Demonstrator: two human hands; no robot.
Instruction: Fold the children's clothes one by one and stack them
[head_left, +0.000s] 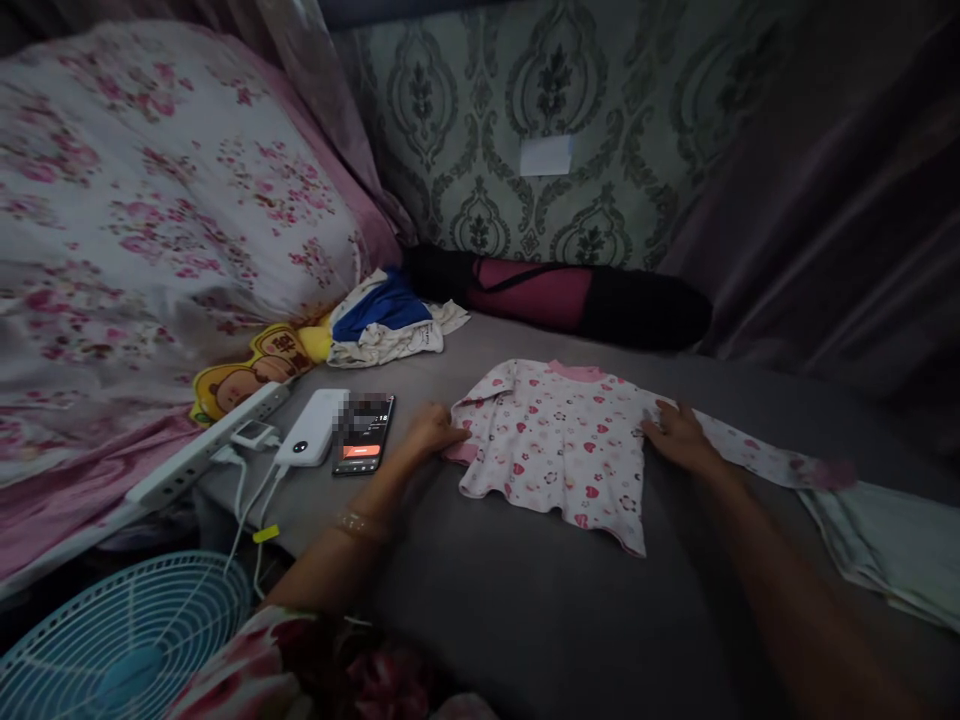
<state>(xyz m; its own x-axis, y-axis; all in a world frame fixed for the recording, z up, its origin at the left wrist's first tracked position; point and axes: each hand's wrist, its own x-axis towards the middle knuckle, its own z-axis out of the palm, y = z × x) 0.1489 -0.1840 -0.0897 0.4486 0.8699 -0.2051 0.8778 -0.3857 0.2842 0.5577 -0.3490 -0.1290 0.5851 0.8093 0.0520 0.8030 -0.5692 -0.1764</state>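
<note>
A small white long-sleeved shirt (551,450) with pink hearts and a pink collar lies spread on the grey bed surface. At its left side, my left hand (433,432) pinches the folded-in sleeve close to the pink cuff. My right hand (684,438) grips the other sleeve near the shoulder, thumb and fingers closed on the cloth. That sleeve stretches out to the right, its pink cuff touching a pale folded cloth (900,540). My fingertips are partly blurred in the dim light.
Left of my left hand lie a lit phone (365,435), a white power bank (311,428) with cables, and a power strip (210,445). A blue fan (127,650) stands at lower left. Behind are crumpled clothes (394,320) and a long black-and-maroon bag (555,295) by the wall.
</note>
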